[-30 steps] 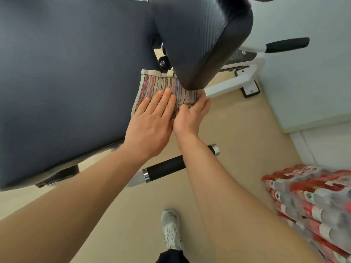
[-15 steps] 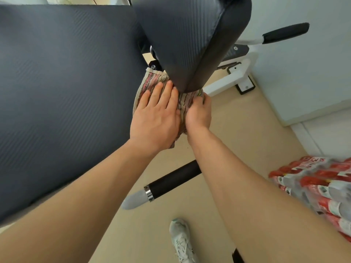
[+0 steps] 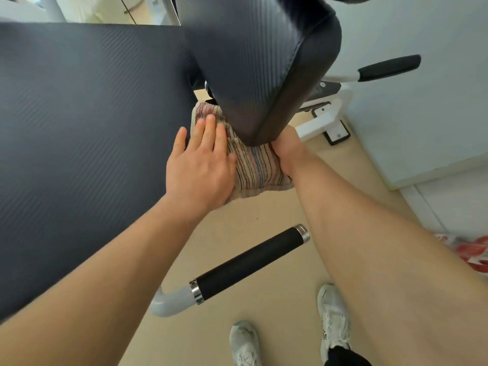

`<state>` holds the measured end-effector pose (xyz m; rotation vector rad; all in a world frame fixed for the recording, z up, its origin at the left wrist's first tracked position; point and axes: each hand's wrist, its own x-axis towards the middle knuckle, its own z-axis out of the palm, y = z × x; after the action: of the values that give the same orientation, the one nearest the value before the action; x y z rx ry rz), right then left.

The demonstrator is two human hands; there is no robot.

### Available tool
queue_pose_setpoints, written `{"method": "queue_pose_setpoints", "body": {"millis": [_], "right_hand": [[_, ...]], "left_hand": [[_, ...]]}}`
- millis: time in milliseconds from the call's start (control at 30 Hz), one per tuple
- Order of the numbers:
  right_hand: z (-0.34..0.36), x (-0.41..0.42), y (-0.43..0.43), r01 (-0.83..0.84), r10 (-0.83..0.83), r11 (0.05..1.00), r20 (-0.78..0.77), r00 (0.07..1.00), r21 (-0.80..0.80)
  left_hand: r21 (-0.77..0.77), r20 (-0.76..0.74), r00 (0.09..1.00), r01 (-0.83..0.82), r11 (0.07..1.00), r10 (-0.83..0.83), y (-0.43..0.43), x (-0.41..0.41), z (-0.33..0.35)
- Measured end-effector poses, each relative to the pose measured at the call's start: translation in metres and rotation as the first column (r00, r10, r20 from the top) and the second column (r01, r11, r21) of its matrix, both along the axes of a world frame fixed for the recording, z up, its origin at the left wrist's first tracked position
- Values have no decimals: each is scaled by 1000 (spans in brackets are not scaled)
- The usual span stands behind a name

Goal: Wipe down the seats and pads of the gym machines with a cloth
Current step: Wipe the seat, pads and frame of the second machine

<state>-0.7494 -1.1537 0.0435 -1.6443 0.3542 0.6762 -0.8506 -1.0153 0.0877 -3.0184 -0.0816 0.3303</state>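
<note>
Down at the bottom of the frame, two white shoes [image 3: 244,344] stand on the tan floor [image 3: 237,220]. Just above them a black handle [image 3: 248,262] sticks out low across the middle. If the person steps in closer, a leg could bump it.

Higher up, near the middle, the left hand [image 3: 200,170] lies flat with straight fingers. It presses on the striped cloth [image 3: 253,165], and its outer finger touches the edge of the big dark pad [image 3: 87,128] that fills the left side. The right hand [image 3: 286,151] is just beside it, tucked under the corner of the smaller dark pad [image 3: 253,62] at the top middle. Its fingers are hidden, so I cannot tell if they grip the cloth or only push on it.

The cloth sits in the gap between the two pads, partly under the smaller one. Its lower edge hangs free over the floor. If both hands let up at once, it could slip out and drop, and then it would be dirty. It also looks bunched, so some spots may get missed. The gap is tight, and if the smaller pad can swing, fingers might get pinched.

Far off at the upper right, another black handle [image 3: 388,68] is well apart from the hands.
</note>
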Motion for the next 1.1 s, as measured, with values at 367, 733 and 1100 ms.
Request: {"method": "queue_pose_setpoints", "body": {"millis": [367,733,1100], "right_hand": [[-4,-78,4,200,-187,970,99,977,-140],[-9,-56,-3,86,-87,996,-38,995,-29],[-1,-41,18,524,-486,851,-322,812,37]], "left_hand": [[38,-78,977,201,979,-197,30,-13,17],[27,-92,975,204,979,-201,28,21,9],[66,-125,957,271,960,-262,15,20,6]]}}
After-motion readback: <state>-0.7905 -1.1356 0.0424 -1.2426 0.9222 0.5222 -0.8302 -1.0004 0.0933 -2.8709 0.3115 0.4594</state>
